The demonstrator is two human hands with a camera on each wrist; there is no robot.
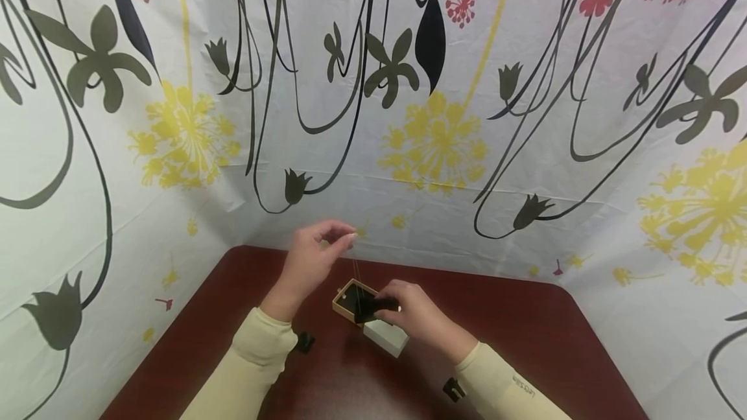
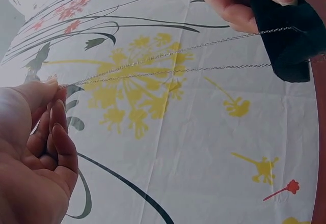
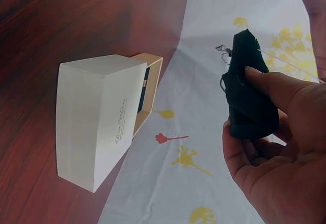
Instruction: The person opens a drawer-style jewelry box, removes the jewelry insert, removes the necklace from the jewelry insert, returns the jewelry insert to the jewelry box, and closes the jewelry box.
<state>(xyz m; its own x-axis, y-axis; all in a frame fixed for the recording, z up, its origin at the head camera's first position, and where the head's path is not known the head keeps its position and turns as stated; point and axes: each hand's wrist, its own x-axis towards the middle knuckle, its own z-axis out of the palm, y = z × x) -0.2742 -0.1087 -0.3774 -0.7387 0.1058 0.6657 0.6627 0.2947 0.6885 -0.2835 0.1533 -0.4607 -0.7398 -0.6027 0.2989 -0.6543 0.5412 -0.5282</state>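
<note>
My left hand is raised over the table's far side, its thumb and fingertips pinching one end of a thin silver necklace chain. Two strands run taut from there to a dark, soft fabric pad. My right hand grips this pad between thumb and fingers, above the boxes. The chain passes through the pad's edge, and a small bunch of chain shows on its far side. Below lies an open tan box tray with a dark inside. A white box cover sits against it.
The dark red table has rounded far corners. Beside the sleeves lie two small black objects, one on each side, their kind unclear. A white curtain with flower prints hangs around the table's back and sides.
</note>
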